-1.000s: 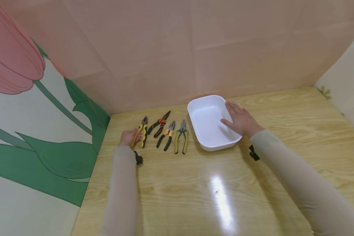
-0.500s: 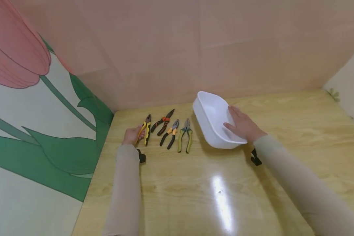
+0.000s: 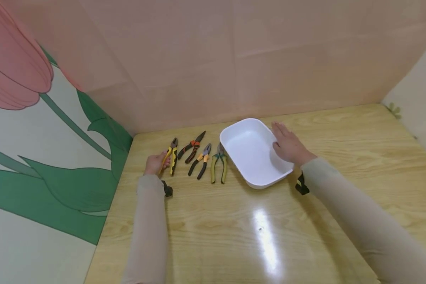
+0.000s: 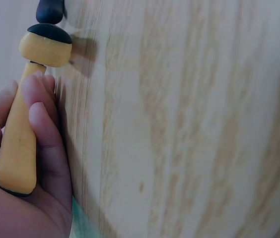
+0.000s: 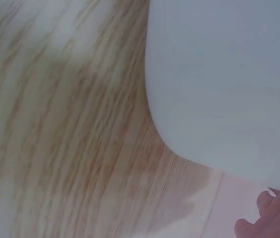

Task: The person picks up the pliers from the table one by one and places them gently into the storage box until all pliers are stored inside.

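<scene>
My left hand (image 3: 157, 162) grips one yellow handle of the yellow-and-black combination pliers (image 3: 174, 156), whose jaws point away from me. In the left wrist view, fingers and thumb wrap around that yellow handle (image 4: 18, 148), close over the wood. At the right side of a white plastic basin (image 3: 250, 152), my right hand (image 3: 290, 146) grips the rim, with the thumb on the inner side and the fingers outside. The right wrist view shows the basin's pale wall (image 5: 219, 89) and a few fingertips (image 5: 269, 213) at the lower corner. Nothing lies in the basin.
Right of the held pliers lie black-and-red long-nose pliers (image 3: 193, 148), orange-and-black combination pliers (image 3: 200, 161) and olive-green pliers (image 3: 218, 167). The basin's left rim overlaps the green pliers' tips. The wooden table (image 3: 213, 236) meets a pink backdrop (image 3: 184, 71) at the back.
The basin tipped up on its left side half a second ago; now it sits flatter, shifted left toward the green pliers, my right hand moving with it. My left hand keeps its grip.
</scene>
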Demonstrator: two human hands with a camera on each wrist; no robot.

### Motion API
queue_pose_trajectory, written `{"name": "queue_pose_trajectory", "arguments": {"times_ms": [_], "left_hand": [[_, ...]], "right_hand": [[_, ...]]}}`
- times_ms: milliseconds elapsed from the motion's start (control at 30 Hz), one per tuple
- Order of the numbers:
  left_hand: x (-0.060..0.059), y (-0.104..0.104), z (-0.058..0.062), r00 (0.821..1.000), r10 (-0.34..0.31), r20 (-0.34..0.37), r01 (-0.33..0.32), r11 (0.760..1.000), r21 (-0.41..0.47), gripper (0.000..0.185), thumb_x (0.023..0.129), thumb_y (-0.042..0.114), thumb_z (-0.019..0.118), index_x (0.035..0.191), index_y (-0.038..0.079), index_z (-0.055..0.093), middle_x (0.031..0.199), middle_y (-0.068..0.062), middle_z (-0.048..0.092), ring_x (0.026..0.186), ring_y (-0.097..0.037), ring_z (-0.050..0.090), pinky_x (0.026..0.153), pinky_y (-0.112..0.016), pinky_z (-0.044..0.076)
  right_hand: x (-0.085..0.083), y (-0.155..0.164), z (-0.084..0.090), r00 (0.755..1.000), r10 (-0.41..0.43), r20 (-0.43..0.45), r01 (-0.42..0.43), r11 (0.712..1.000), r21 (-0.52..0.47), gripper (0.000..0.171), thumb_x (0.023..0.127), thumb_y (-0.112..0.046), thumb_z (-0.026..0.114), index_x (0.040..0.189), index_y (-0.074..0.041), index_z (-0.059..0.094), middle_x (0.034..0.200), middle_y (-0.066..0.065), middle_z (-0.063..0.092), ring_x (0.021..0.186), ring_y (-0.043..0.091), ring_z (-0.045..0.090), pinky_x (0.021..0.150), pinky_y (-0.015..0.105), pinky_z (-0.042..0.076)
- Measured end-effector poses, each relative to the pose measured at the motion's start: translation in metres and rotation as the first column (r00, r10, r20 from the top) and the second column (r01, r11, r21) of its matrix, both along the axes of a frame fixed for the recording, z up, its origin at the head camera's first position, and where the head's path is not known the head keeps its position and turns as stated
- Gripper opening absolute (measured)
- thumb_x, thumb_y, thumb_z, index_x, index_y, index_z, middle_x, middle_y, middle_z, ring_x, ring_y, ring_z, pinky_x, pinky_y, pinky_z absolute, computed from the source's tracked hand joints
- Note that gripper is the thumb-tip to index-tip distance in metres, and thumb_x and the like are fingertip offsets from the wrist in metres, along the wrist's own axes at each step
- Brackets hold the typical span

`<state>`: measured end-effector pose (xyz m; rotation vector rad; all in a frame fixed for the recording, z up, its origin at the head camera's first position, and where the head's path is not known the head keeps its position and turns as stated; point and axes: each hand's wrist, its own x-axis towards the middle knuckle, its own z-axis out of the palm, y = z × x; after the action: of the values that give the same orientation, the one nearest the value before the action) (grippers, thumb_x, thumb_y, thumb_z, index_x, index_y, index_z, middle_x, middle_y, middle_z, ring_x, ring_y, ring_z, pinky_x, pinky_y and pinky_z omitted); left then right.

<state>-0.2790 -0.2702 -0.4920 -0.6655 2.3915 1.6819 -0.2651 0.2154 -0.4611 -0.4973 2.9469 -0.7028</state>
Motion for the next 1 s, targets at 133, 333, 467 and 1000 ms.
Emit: {"name": "queue_pose_trajectory", "arguments": {"times_ms": [133, 333, 467, 1000], "left_hand": [[0.001, -0.001, -0.002, 1.0, 0.017, 0.011, -0.017, 1.0, 0.008, 0.051, 0.106, 0.041, 0.052, 0.121, -0.005, 0.066, 0.082, 0.002, 0.065, 0.066, -0.004, 0.059, 0.059, -0.014, 0.049], [0.003, 0.0, -0.002, 1.0, 0.024, -0.01, -0.024, 1.0, 0.019, 0.05, 0.107, 0.039, 0.051, 0.12, -0.008, 0.065, 0.079, 0.003, 0.065, 0.064, -0.004, 0.059, 0.058, -0.014, 0.049], [0.003, 0.0, -0.001, 0.999, 0.031, -0.012, -0.031, 0.999, 0.021, 0.05, 0.107, 0.039, 0.051, 0.12, -0.008, 0.065, 0.079, 0.003, 0.064, 0.064, -0.003, 0.059, 0.058, -0.014, 0.049], [0.0, -0.001, -0.006, 0.999, 0.023, -0.047, -0.021, 0.999, 0.042, 0.05, 0.107, 0.036, 0.051, 0.116, -0.011, 0.066, 0.073, 0.002, 0.063, 0.061, -0.003, 0.058, 0.054, -0.014, 0.048]], "right_hand": [[0.001, 0.0, -0.001, 1.0, -0.018, 0.024, 0.019, 0.999, -0.027, 0.066, 0.105, -0.011, 0.039, 0.158, 0.007, 0.004, 0.165, 0.029, 0.004, 0.152, 0.047, 0.001, 0.12, 0.065, 0.007], [0.003, -0.003, 0.001, 0.996, -0.046, 0.07, 0.05, 0.997, -0.057, 0.065, 0.105, -0.01, 0.035, 0.159, 0.005, 0.002, 0.165, 0.028, 0.002, 0.152, 0.046, -0.002, 0.12, 0.064, 0.004], [0.006, -0.006, 0.002, 0.994, -0.074, 0.086, 0.08, 0.994, -0.07, 0.065, 0.105, -0.009, 0.034, 0.159, 0.005, 0.001, 0.166, 0.027, 0.001, 0.152, 0.047, -0.002, 0.119, 0.066, 0.004], [0.011, -0.017, 0.005, 0.987, -0.139, 0.075, 0.146, 0.984, -0.099, 0.062, 0.102, -0.005, 0.026, 0.158, 0.008, 0.001, 0.165, 0.029, 0.001, 0.151, 0.049, -0.002, 0.117, 0.069, 0.005]]}}
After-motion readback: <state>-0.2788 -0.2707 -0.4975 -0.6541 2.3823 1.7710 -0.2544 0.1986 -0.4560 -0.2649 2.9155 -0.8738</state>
